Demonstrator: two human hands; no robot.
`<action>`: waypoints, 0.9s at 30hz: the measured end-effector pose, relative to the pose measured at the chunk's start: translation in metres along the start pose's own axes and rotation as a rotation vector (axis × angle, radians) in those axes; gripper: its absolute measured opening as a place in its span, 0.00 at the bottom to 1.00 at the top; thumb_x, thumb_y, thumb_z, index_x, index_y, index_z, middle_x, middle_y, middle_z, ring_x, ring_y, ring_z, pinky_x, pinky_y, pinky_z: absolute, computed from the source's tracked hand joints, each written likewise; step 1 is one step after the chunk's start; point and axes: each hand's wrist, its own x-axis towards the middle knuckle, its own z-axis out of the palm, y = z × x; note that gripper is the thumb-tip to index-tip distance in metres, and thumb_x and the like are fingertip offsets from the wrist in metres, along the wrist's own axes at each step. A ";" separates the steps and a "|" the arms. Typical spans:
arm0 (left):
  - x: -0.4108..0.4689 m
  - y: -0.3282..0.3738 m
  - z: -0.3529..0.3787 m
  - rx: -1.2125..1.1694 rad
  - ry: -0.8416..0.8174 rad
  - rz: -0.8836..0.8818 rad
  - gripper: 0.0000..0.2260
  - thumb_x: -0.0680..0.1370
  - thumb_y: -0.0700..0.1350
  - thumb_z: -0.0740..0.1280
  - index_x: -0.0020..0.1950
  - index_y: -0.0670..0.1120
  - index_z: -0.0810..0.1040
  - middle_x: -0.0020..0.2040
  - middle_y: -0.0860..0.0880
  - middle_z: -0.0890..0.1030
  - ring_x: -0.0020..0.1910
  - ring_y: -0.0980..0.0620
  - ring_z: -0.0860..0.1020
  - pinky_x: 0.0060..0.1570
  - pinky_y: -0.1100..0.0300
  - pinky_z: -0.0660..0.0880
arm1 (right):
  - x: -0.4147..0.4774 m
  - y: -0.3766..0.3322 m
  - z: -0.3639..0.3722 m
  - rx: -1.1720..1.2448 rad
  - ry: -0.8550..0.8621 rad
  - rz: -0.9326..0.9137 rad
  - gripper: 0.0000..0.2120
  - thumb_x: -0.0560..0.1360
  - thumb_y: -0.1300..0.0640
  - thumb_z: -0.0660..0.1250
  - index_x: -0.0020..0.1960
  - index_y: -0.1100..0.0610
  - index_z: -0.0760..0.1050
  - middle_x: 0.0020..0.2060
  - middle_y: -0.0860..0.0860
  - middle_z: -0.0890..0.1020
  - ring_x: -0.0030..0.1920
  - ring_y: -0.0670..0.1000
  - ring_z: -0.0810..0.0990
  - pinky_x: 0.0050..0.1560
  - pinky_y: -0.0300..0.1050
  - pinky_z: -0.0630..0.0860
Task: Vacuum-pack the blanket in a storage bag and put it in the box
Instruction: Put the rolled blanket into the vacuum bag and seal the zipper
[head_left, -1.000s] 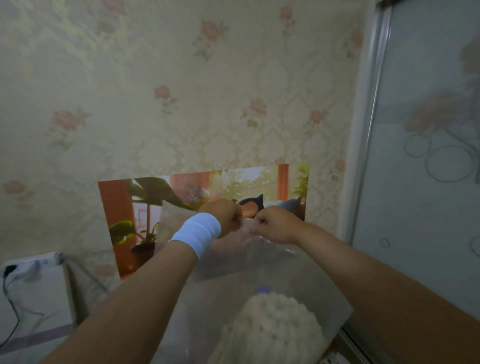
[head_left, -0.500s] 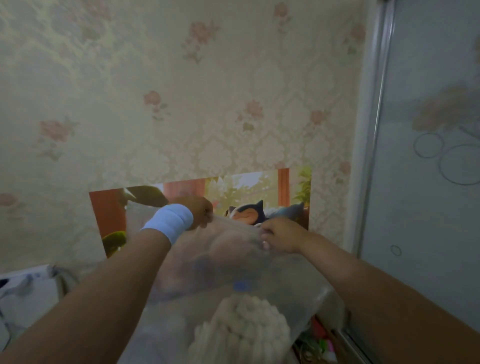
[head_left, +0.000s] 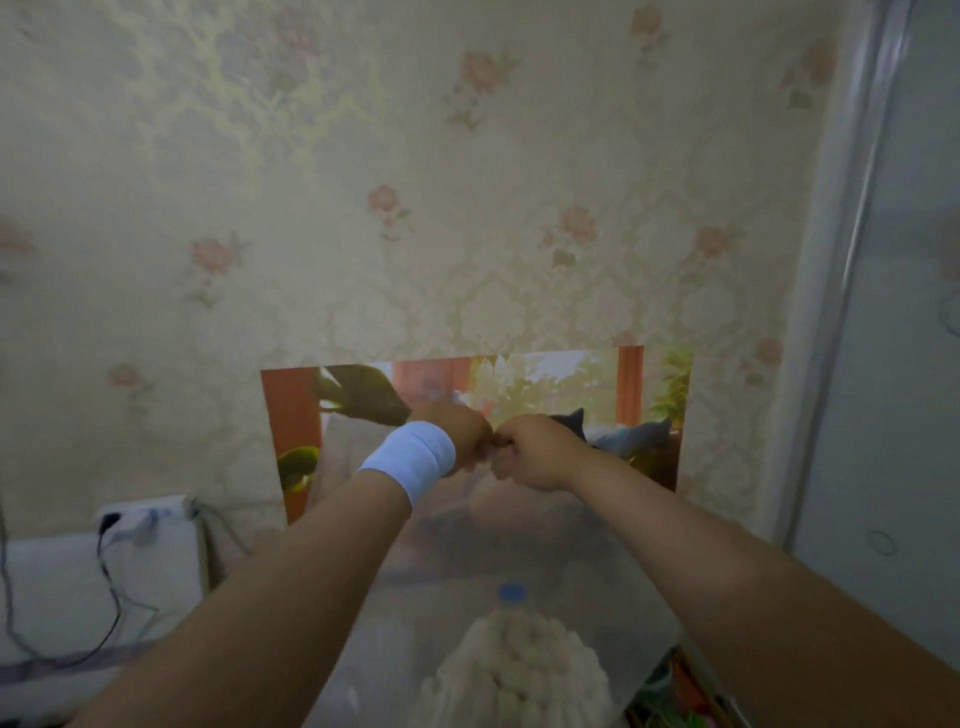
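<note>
clear storage bag (head_left: 597, 561) holding blanket (head_left: 519, 670), top pinched by left hand (head_left: 460, 439) and right hand (head_left: 535, 452)

blanket (head_left: 519, 670) prob. in bag (head_left: 597, 561), poster (head_left: 571, 384) behind

Wall (head_left: 467, 182) and poster (head_left: 571, 384) block straight ahead of the left hand (head_left: 460, 436) and right hand (head_left: 535, 452), both pinching the top of the storage bag (head_left: 519, 545). Sliding door frame (head_left: 841, 260) hems the right; leftward it's open above a black cable (head_left: 106, 566).

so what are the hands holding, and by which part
Both hold the bag by its top edge: the left hand and the right hand pinch it side by side. The blanket lies inside.
</note>
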 end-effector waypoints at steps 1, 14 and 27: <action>-0.004 -0.004 0.002 0.022 0.040 -0.021 0.11 0.79 0.47 0.62 0.58 0.54 0.80 0.67 0.50 0.76 0.62 0.47 0.77 0.52 0.57 0.72 | 0.005 -0.005 0.002 -0.017 0.006 -0.002 0.04 0.72 0.55 0.69 0.44 0.51 0.83 0.43 0.47 0.85 0.47 0.51 0.83 0.49 0.50 0.80; -0.078 -0.109 0.016 -0.638 0.048 -0.432 0.07 0.66 0.40 0.77 0.41 0.40 0.83 0.36 0.43 0.85 0.34 0.46 0.84 0.23 0.60 0.75 | -0.003 -0.029 0.027 -0.042 -0.021 0.030 0.05 0.75 0.52 0.65 0.42 0.52 0.74 0.37 0.46 0.76 0.43 0.53 0.75 0.35 0.43 0.61; -0.097 -0.109 0.055 -0.814 0.068 -0.284 0.03 0.73 0.36 0.72 0.43 0.42 0.83 0.40 0.46 0.84 0.34 0.53 0.83 0.39 0.57 0.81 | -0.008 -0.036 0.009 0.341 0.157 0.061 0.13 0.76 0.59 0.72 0.33 0.56 0.82 0.27 0.42 0.83 0.33 0.42 0.83 0.42 0.41 0.77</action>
